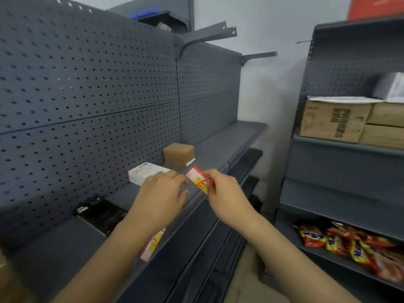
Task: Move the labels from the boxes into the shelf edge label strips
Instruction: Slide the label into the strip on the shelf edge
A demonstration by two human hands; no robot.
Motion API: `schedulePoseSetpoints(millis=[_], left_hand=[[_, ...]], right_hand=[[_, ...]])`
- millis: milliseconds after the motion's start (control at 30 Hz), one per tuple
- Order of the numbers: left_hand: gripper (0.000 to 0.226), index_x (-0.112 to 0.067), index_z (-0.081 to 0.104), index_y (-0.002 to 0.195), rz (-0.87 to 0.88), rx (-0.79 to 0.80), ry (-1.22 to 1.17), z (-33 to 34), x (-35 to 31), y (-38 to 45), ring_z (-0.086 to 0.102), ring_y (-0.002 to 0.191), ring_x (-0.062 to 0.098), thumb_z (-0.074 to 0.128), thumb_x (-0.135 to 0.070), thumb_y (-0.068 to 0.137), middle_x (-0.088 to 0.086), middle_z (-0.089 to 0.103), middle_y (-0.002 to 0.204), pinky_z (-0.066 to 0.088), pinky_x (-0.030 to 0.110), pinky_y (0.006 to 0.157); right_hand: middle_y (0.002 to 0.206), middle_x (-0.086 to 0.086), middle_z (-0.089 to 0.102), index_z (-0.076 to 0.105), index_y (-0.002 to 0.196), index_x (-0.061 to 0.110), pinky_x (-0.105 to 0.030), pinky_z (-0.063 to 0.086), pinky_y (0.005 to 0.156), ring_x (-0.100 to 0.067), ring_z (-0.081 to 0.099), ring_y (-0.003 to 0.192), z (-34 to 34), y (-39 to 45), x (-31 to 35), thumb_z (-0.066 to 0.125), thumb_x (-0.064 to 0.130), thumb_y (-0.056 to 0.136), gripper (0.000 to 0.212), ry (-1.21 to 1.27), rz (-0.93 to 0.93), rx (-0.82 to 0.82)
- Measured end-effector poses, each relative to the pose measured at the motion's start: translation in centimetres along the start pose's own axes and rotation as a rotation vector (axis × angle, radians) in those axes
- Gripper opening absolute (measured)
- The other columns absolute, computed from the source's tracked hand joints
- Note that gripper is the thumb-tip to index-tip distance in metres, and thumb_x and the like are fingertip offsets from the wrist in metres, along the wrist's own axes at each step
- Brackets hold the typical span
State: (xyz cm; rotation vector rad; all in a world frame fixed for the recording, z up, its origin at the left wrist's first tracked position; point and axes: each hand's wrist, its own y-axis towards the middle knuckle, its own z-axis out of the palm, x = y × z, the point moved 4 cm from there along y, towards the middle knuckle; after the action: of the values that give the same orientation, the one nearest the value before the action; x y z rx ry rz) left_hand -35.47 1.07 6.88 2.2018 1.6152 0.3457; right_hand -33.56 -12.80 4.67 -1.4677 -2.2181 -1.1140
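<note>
A red, white and yellow price label (199, 179) is held over the front edge of the grey shelf (209, 147), tilted. My right hand (225, 189) pinches its right end. My left hand (162, 189) touches its left end with the fingertips, palm down over the shelf edge label strip (192, 201). A second label of the same colours (153, 246) sits in the strip lower left, partly hidden by my left forearm. On the shelf stand a white box (143, 172), a brown box (178, 154) and a black box (102, 213).
A dark perforated back panel (87, 84) rises behind the shelf. Lower shelves (218, 226) step out below. To the right, another rack holds cardboard cartons (334, 121) and red and yellow snack packets (349, 246). Bare brackets (260, 55) stick out above.
</note>
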Motion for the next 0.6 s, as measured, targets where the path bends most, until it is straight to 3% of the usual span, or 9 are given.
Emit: schedulePoseSetpoints(millis=[233, 600], left_hand=[[0.025, -0.025, 0.059, 0.116, -0.073, 0.091, 0.036, 7.0, -0.7, 7.0, 0.056, 0.108, 0.019, 0.049, -0.034, 0.094, -0.003, 0.062, 0.119, 0.047, 0.035, 0.09], [0.025, -0.023, 0.056, 0.118, -0.504, 0.23, 0.13, 14.5, -2.0, 12.1, 0.058, 0.106, 0.023, 0.047, -0.026, 0.095, 0.0, 0.06, 0.12, 0.05, 0.035, 0.083]], right_hand=[[0.103, -0.011, 0.064, 0.062, 0.115, 0.013, -0.035, 0.047, 0.078, -0.025, 0.058, 0.094, -0.2, 6.8, -8.8, 0.049, 0.002, 0.09, 0.03, -0.055, -0.035, 0.053], [0.116, -0.009, 0.06, 0.058, 0.121, 0.016, -0.04, 0.05, 0.088, -0.025, 0.057, 0.102, 2.5, 15.9, -19.2, 0.051, 0.005, 0.093, 0.031, 0.066, -0.275, 0.412]])
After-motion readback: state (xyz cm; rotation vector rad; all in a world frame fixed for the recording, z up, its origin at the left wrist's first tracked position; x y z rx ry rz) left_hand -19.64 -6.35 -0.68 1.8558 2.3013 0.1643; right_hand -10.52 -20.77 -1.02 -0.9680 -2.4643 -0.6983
